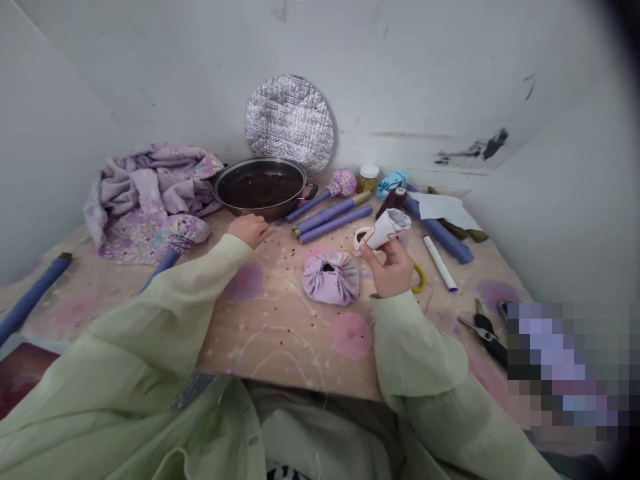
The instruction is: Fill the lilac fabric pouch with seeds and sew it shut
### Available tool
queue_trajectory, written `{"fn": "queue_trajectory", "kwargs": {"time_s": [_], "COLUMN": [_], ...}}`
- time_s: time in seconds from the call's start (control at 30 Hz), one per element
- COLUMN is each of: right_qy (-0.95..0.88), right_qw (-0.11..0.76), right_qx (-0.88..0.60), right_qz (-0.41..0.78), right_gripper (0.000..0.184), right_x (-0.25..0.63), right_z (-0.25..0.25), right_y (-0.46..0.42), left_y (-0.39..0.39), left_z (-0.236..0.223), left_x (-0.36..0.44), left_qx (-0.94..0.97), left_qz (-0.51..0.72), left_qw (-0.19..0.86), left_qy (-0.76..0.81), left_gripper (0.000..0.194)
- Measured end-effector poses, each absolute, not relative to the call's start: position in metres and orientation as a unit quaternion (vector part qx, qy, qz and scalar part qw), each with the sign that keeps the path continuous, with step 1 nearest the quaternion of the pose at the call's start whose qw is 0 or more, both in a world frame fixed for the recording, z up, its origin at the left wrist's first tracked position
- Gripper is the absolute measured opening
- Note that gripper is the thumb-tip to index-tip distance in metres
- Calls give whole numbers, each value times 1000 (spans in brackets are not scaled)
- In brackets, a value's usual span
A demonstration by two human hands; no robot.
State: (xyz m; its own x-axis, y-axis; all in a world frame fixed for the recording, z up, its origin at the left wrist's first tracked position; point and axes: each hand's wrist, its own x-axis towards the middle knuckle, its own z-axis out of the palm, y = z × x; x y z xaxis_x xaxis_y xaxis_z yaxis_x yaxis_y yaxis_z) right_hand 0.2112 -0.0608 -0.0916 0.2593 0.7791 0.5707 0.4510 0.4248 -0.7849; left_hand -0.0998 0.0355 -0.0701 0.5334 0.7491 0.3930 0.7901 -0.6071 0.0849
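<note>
My right hand point(391, 269) is shut on a white paper cone with a red outline point(383, 229), held tilted above the table. Its open end points up and to the right, with something grey inside. My left hand point(250, 231) rests on the table, fingers lightly curled, holding nothing, just in front of a steel pot of dark seeds point(261, 189). Between my hands sits a gathered lilac floral cloth pouch point(330, 278) with a dark opening on top. Dark seeds lie scattered across the stained wooden tabletop point(280, 347).
Crumpled floral lilac fabric point(150, 200) lies at the back left, against a quilted foil disc point(289, 125) on the wall. Purple rolled tubes point(333, 217), a white marker point(440, 263), a yellow ring point(419, 279) and black-handled pliers point(485, 333) lie about. Walls close the back and sides.
</note>
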Motion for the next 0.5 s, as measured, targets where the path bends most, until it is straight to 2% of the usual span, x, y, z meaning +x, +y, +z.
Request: {"fn": "queue_trajectory", "kwargs": {"time_s": [0.07, 0.17, 0.27, 0.33, 0.4, 0.5], "right_qy": [-578, -570, -576, -580, -580, -576], "right_qw": [613, 626, 623, 617, 613, 613], "right_qx": [-521, -516, -516, -521, -525, -528], "right_qz": [137, 130, 116, 111, 110, 121], "right_gripper": [27, 25, 26, 27, 27, 27], "right_x": [211, 211, 212, 212, 212, 212], "right_z": [-91, -90, -89, -89, -88, -88], "right_y": [-60, -60, -60, -60, -61, -61], "left_y": [37, 8, -49, -91, -122, -123], "left_z": [-72, -81, -92, -100, -108, -118], "left_x": [-103, -92, -75, -65, -61, -67], "left_qx": [-870, -891, -862, -754, -618, -514], "left_qz": [-200, -224, -224, -208, -124, -159], "left_qw": [32, -95, -317, -543, -722, -779], "left_qy": [-449, -383, -325, -306, -284, -322], "left_gripper": [23, 20, 21, 24, 31, 39]}}
